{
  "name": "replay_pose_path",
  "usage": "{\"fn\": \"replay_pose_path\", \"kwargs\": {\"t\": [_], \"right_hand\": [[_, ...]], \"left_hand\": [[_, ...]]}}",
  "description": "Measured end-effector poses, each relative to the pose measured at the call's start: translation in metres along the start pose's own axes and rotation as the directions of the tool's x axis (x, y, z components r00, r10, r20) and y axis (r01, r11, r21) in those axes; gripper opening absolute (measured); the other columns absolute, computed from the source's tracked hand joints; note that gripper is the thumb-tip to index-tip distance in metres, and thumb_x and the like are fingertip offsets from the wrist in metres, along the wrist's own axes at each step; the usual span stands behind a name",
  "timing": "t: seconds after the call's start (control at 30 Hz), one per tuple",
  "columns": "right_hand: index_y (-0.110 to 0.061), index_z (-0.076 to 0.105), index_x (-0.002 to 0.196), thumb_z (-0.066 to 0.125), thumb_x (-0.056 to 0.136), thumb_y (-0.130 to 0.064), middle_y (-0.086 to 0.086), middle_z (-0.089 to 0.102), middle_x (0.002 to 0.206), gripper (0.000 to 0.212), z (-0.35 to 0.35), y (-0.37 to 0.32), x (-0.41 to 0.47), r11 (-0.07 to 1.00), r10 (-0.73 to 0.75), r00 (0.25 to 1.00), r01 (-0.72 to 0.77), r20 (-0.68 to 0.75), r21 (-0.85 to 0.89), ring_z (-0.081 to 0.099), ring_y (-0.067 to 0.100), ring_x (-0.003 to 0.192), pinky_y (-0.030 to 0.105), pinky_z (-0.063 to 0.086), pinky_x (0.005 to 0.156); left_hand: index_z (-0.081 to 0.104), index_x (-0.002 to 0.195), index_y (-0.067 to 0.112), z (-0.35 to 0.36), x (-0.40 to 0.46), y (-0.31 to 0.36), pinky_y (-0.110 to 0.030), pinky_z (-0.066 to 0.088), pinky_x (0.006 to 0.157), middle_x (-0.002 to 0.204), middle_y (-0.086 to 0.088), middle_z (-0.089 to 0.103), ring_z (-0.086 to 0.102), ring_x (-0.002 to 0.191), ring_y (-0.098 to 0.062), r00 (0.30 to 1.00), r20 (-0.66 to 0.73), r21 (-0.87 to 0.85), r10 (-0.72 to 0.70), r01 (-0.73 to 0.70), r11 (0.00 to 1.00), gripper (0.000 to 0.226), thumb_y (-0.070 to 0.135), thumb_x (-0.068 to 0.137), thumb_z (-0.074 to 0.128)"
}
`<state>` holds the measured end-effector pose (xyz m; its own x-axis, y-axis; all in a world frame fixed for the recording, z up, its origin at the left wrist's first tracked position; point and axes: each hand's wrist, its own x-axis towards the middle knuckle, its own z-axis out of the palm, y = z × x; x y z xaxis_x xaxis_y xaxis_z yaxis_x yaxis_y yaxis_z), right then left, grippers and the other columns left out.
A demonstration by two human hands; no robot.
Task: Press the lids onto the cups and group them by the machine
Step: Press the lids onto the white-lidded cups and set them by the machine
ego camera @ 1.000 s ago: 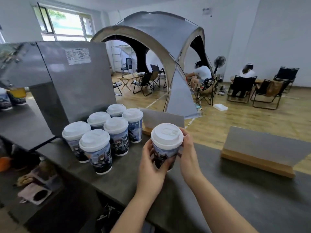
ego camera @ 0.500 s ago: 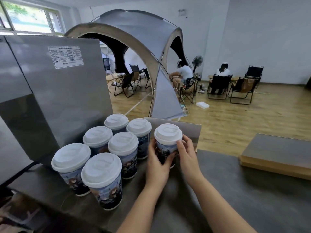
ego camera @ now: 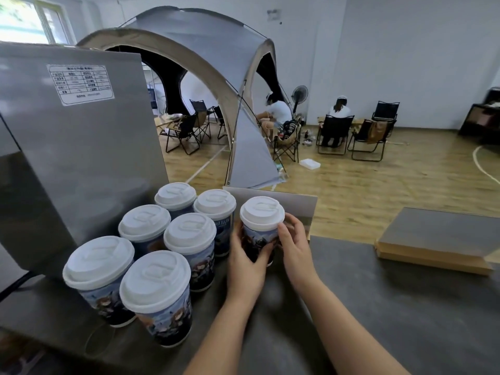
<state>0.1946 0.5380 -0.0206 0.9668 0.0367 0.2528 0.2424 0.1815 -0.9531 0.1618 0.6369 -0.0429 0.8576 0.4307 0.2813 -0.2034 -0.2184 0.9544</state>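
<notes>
1. Left of frame, the steel machine walls that side; six lidded cups cluster against it on the grey counter.
2. Open counter lies right; its near edge is close.
3. Centre, the seventh cup stands beside them, left hand and right hand wrapped around it.
4. A sideways nudge could topple neighbours.

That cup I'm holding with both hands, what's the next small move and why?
Probably let go: the cup, lid on, appears to stand on the counter beside the six lidded cups by the machine. The left hand and right hand hold its sides.
</notes>
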Motion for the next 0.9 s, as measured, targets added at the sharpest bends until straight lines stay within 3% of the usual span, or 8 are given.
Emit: {"fn": "replay_pose_path", "kwargs": {"t": [0.13,0.2,0.3,0.4,0.57,0.73,0.9], "right_hand": [[-0.030,0.053,0.122,0.053,0.092,-0.040,0.002,0.063,0.118,0.032,-0.015,-0.013,-0.009,0.999,-0.030,0.996,0.029,-0.078,-0.019,0.060,0.015,0.113,0.038,0.048,0.100],[-0.029,0.054,0.117,0.048,0.100,-0.028,0.002,0.064,0.112,0.017,-0.029,-0.026,-0.016,0.998,-0.055,0.990,0.056,-0.132,0.007,0.061,0.012,0.104,0.035,0.047,0.094],[-0.023,0.059,0.110,0.039,0.104,-0.017,0.003,0.069,0.097,0.021,-0.058,-0.050,-0.031,0.996,-0.088,0.976,0.090,-0.198,0.001,0.064,0.010,0.089,0.031,0.049,0.082],[-0.015,0.062,0.108,0.037,0.104,-0.018,0.008,0.072,0.092,0.026,-0.095,-0.069,-0.046,0.992,-0.121,0.956,0.113,-0.269,-0.047,0.066,0.013,0.081,0.030,0.051,0.077],[-0.015,0.064,0.101,0.037,0.105,-0.017,0.006,0.072,0.084,0.027,-0.179,-0.092,-0.078,0.984,-0.170,0.891,0.130,-0.420,-0.121,0.066,0.014,0.077,0.028,0.050,0.073],[-0.013,0.064,0.095,0.036,0.105,-0.012,0.008,0.070,0.078,0.030,-0.281,-0.121,-0.126,0.966,-0.247,0.758,0.146,-0.603,-0.212,0.066,0.013,0.072,0.021,0.052,0.066],[-0.011,0.065,0.094,0.036,0.105,-0.014,0.009,0.070,0.081,0.031,-0.394,-0.144,-0.172,0.965,-0.253,0.593,0.102,-0.765,-0.240,0.064,0.015,0.070,0.022,0.051,0.064]], "left_hand": [[0.051,0.130,0.026,-0.016,-0.018,0.020,-0.017,0.042,0.103,0.129,0.010,0.060,0.055,0.123,-0.001,0.996,-0.085,-0.098,0.007,-0.016,0.995,0.044,0.011,0.092,0.066],[0.061,0.110,0.028,-0.022,-0.034,0.034,-0.012,0.047,0.092,0.111,0.012,0.068,0.063,0.109,-0.001,0.988,-0.151,-0.167,0.022,-0.048,0.985,0.023,0.009,0.097,0.057],[0.068,0.095,0.023,-0.018,-0.050,0.053,-0.023,0.050,0.087,0.094,0.008,0.073,0.067,0.095,-0.007,0.988,-0.150,-0.216,0.034,-0.066,0.974,0.025,0.007,0.101,0.049],[0.070,0.089,0.021,0.008,-0.055,0.073,-0.024,0.050,0.082,0.087,0.005,0.073,0.066,0.087,-0.007,0.999,-0.039,-0.266,0.011,-0.021,0.964,0.029,0.009,0.102,0.047],[0.070,0.092,0.025,0.079,-0.077,0.099,-0.027,0.050,0.082,0.092,0.001,0.071,0.066,0.091,-0.013,0.980,0.196,-0.277,0.024,0.032,0.960,0.029,0.017,0.104,0.045],[0.070,0.092,0.020,0.169,-0.123,0.128,-0.015,0.052,0.073,0.092,-0.001,0.071,0.065,0.087,-0.009,0.906,0.416,-0.336,0.080,0.071,0.939,0.032,0.014,0.105,0.041],[0.071,0.092,0.018,0.271,-0.182,0.151,-0.021,0.048,0.075,0.090,-0.002,0.072,0.065,0.084,-0.011,0.810,0.576,-0.344,0.111,0.117,0.932,0.031,0.016,0.105,0.043]]}}
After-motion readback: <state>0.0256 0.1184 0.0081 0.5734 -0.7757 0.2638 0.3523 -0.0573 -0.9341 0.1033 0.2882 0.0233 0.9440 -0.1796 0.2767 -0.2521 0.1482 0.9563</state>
